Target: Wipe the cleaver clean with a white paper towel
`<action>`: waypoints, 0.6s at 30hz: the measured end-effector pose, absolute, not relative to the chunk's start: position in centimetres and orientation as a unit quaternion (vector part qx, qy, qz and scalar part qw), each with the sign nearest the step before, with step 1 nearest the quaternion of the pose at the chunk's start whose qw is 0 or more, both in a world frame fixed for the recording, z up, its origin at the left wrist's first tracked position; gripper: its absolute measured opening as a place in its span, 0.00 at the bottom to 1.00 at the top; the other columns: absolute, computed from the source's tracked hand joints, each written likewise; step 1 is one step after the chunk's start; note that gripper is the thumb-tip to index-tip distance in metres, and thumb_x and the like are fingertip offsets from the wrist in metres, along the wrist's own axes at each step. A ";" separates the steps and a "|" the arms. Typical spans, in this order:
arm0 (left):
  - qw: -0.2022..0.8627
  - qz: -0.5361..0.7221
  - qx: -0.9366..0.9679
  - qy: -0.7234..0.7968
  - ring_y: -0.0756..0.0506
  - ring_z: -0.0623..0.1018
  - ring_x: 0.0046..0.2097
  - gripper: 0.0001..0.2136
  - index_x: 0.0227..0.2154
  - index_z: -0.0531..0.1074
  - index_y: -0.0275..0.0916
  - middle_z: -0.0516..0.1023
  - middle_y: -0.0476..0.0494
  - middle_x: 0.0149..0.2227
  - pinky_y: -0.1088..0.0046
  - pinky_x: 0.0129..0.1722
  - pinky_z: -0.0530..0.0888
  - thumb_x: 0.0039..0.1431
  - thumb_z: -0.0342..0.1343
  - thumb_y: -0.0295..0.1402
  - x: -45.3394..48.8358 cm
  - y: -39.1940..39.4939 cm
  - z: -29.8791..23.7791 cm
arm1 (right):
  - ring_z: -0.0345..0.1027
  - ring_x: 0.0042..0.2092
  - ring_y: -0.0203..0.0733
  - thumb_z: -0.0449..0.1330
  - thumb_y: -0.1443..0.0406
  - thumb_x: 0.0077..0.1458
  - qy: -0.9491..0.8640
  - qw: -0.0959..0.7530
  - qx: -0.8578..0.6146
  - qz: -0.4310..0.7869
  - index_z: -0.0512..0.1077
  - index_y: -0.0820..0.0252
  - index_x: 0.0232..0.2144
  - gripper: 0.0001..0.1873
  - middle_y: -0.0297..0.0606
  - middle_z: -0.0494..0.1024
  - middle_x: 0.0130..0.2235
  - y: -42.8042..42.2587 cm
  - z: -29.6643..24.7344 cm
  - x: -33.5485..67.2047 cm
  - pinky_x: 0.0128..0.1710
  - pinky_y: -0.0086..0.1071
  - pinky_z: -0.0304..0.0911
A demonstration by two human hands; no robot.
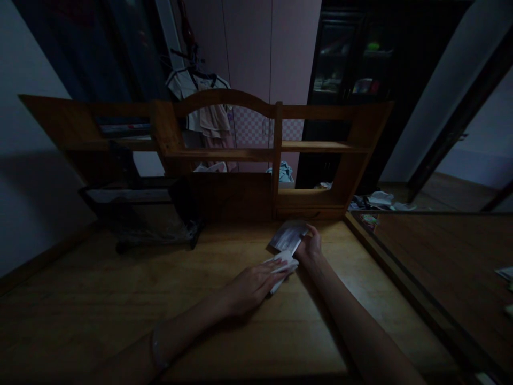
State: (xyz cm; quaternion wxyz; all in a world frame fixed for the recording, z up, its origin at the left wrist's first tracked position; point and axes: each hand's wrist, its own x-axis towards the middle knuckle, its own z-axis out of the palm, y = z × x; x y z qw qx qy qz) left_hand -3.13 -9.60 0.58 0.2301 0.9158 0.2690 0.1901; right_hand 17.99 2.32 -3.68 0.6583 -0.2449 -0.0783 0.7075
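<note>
My left hand (250, 286) lies flat on the wooden desk (120, 299), its fingers pressing a white cloth or tissue (284, 267). My right hand (309, 247) is closed on the edge of a shiny silvery packet (287, 235), held just above the desk near the back. The white piece sits right under the packet, touching or nearly touching it. A thin bracelet shows on my left forearm.
A wooden shelf hutch (276, 155) stands along the desk's back edge. A dark bag (186, 206) sits at the left rear. The desk's right edge (385, 256) drops to a floor with scattered items. Clothes hang behind the hutch.
</note>
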 end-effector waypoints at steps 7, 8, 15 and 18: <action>0.255 0.209 0.910 0.251 0.45 0.69 0.62 0.20 0.53 0.76 0.43 0.73 0.46 0.58 0.68 0.63 0.63 0.72 0.39 0.37 -3.6 -9.4 0.3 | 0.75 0.33 0.45 0.55 0.61 0.54 -0.082 0.652 -0.249 0.712 0.70 0.59 0.34 0.09 0.38 0.79 0.29 2.1 -3.4 17.9 0.37 0.40 0.74; 0.267 0.211 0.906 0.250 0.44 0.71 0.61 0.21 0.48 0.79 0.43 0.75 0.46 0.56 0.68 0.61 0.64 0.72 0.39 0.37 -3.7 -9.4 0.3 | 0.75 0.33 0.46 0.55 0.61 0.53 -0.083 0.650 -0.248 0.714 0.70 0.60 0.34 0.09 0.38 0.79 0.30 2.1 -3.3 17.9 0.38 0.41 0.74; 0.459 0.252 0.797 0.302 0.45 0.80 0.34 0.30 0.21 0.82 0.40 0.81 0.43 0.25 0.71 0.45 0.71 0.70 0.38 0.41 -3.9 -9.6 -0.4 | 0.76 0.34 0.46 0.57 0.61 0.51 -0.089 0.649 -0.245 0.714 0.70 0.59 0.35 0.09 0.39 0.79 0.31 2.0 -3.5 18.0 0.39 0.41 0.75; 0.535 0.271 0.729 0.331 0.46 0.73 0.23 0.33 0.12 0.76 0.39 0.71 0.43 0.14 0.72 0.34 0.69 0.68 0.39 0.45 -3.9 -9.6 -0.9 | 0.76 0.33 0.45 0.58 0.62 0.51 -0.087 0.653 -0.250 0.710 0.70 0.59 0.35 0.09 0.39 0.79 0.30 2.2 -3.6 18.0 0.37 0.39 0.75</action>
